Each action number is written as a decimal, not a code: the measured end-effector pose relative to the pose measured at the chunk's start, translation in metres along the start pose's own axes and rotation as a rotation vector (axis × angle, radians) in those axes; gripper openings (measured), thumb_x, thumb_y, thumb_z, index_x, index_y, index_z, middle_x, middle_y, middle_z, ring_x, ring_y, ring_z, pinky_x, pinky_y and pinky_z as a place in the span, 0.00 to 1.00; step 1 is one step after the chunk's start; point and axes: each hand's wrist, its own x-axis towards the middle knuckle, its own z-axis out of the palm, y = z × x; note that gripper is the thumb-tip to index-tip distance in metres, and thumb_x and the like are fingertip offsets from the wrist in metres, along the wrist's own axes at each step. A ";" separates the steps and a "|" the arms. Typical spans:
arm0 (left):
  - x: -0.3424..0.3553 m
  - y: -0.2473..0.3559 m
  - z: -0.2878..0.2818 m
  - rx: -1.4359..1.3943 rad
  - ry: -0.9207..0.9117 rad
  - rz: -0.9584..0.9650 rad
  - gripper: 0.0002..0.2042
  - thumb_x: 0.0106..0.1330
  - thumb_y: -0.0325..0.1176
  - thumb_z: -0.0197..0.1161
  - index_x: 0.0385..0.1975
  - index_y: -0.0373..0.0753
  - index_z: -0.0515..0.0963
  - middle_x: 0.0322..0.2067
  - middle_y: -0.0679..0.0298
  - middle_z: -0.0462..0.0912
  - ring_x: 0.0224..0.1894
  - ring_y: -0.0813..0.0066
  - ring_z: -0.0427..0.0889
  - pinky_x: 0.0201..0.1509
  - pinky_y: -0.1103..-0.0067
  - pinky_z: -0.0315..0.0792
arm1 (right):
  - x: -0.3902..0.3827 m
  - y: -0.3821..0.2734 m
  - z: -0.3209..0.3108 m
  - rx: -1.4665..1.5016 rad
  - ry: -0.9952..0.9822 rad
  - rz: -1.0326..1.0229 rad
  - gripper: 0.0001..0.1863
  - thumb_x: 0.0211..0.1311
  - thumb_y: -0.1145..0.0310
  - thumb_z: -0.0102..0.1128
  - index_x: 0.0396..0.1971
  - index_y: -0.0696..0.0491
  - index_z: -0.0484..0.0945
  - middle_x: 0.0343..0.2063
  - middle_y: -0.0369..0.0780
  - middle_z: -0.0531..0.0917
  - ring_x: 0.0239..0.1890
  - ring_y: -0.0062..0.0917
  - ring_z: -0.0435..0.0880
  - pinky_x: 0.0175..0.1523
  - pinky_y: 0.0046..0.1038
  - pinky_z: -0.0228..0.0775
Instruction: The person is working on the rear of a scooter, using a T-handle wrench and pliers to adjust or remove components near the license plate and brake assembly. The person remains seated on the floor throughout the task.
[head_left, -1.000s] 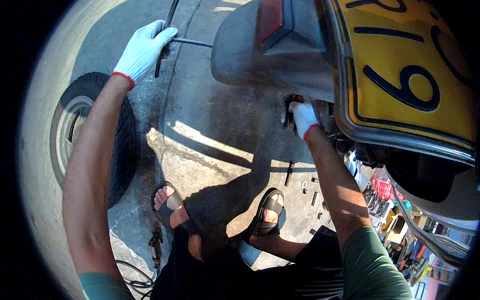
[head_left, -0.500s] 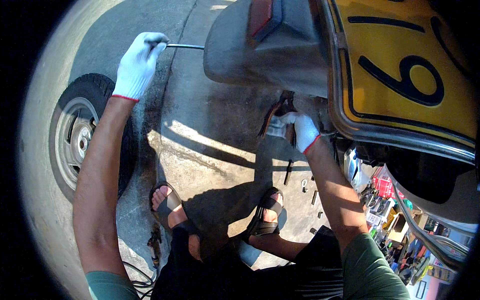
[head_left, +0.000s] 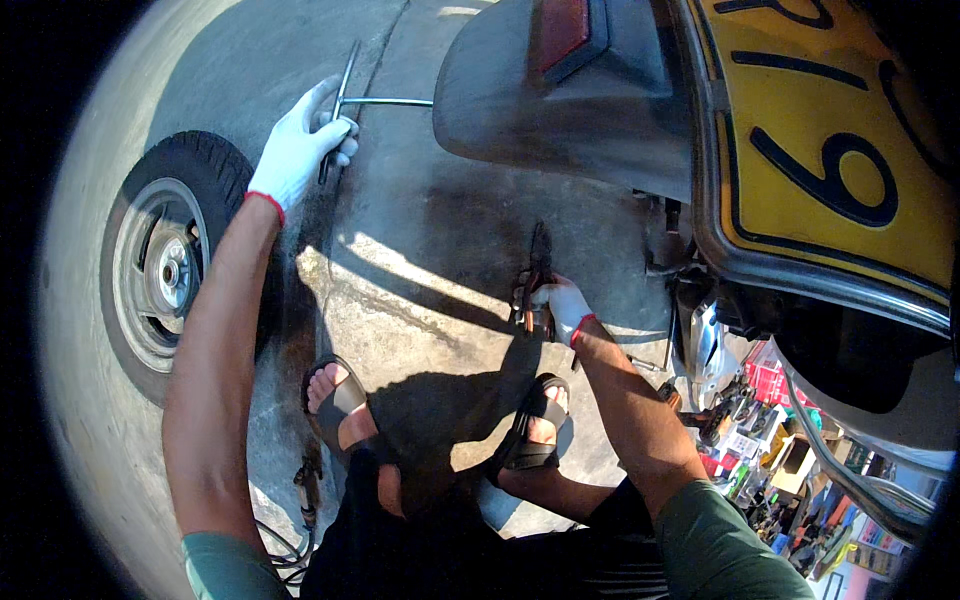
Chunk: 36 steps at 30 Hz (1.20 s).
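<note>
My left hand, in a white glove with red cuff, grips an upright metal bar; a thinner rod runs from it sideways to the dark rear mudguard of a motorcycle, where its end is hidden. Below the mudguard, my gloved right hand is closed round a dark metal tool or part with some coppery colour, too shadowed to name. The mudguard carries a red reflector beside a yellow number plate.
A loose wheel lies at left. My sandalled feet stand on concrete. A hose with fitting lies low at left. Crowded tools and boxes and curved tubing fill the lower right, below the motorcycle.
My right hand has moved down and left, away from the mudguard, with the dark object. My left hand has shifted slightly down and right, still holding the bar.
</note>
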 end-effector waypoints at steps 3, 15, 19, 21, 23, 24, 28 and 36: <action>0.014 0.001 -0.006 0.126 -0.017 0.100 0.18 0.60 0.21 0.54 0.51 0.35 0.72 0.34 0.61 0.78 0.34 0.77 0.77 0.42 0.79 0.73 | 0.006 0.003 -0.008 -0.018 -0.025 -0.036 0.17 0.47 0.83 0.47 0.40 0.59 0.75 0.31 0.42 0.81 0.33 0.31 0.82 0.36 0.31 0.76; 0.006 0.021 -0.016 0.280 0.024 0.222 0.14 0.62 0.24 0.47 0.42 0.36 0.80 0.34 0.57 0.83 0.33 0.63 0.82 0.41 0.71 0.78 | 0.003 0.004 0.006 -0.078 -0.016 0.024 0.16 0.50 0.81 0.48 0.41 0.58 0.74 0.33 0.44 0.82 0.34 0.32 0.82 0.34 0.28 0.76; -0.011 0.024 0.010 0.407 -0.037 0.260 0.16 0.61 0.29 0.54 0.47 0.31 0.77 0.38 0.54 0.82 0.37 0.63 0.81 0.45 0.72 0.75 | 0.014 0.014 -0.018 -0.080 0.031 -0.031 0.18 0.50 0.83 0.46 0.43 0.60 0.74 0.34 0.45 0.82 0.34 0.35 0.82 0.40 0.34 0.79; -0.022 0.014 0.026 0.615 0.085 0.265 0.21 0.60 0.35 0.57 0.52 0.34 0.73 0.41 0.48 0.80 0.44 0.53 0.79 0.53 0.68 0.70 | 0.004 0.009 -0.004 -0.013 0.049 -0.016 0.16 0.49 0.83 0.46 0.40 0.60 0.75 0.31 0.46 0.82 0.31 0.35 0.82 0.36 0.34 0.77; -0.012 -0.031 0.018 0.531 0.221 0.312 0.16 0.63 0.36 0.57 0.47 0.34 0.74 0.34 0.54 0.81 0.33 0.64 0.79 0.38 0.73 0.71 | 0.002 0.004 0.010 0.004 0.039 0.000 0.16 0.48 0.83 0.45 0.39 0.61 0.75 0.30 0.46 0.82 0.30 0.35 0.82 0.35 0.34 0.77; -0.004 -0.046 0.017 0.451 0.192 0.228 0.15 0.64 0.37 0.58 0.46 0.35 0.74 0.32 0.58 0.82 0.28 0.71 0.78 0.30 0.76 0.70 | 0.000 0.001 0.010 -0.012 0.045 0.015 0.17 0.48 0.84 0.45 0.40 0.61 0.75 0.31 0.46 0.82 0.32 0.35 0.82 0.36 0.34 0.77; -0.011 -0.059 0.033 0.101 0.007 -0.266 0.14 0.65 0.40 0.59 0.43 0.39 0.76 0.22 0.64 0.82 0.16 0.83 0.74 0.15 0.85 0.60 | -0.001 -0.002 0.002 0.047 -0.024 -0.009 0.20 0.48 0.83 0.45 0.44 0.61 0.73 0.34 0.48 0.82 0.34 0.37 0.82 0.40 0.37 0.78; -0.060 -0.059 0.037 -0.160 -0.148 -0.443 0.13 0.68 0.43 0.57 0.31 0.41 0.80 0.18 0.69 0.80 0.13 0.88 0.67 0.15 0.88 0.57 | -0.011 -0.002 -0.006 0.403 -0.191 0.207 0.13 0.58 0.75 0.48 0.43 0.60 0.72 0.39 0.53 0.80 0.40 0.49 0.82 0.43 0.49 0.77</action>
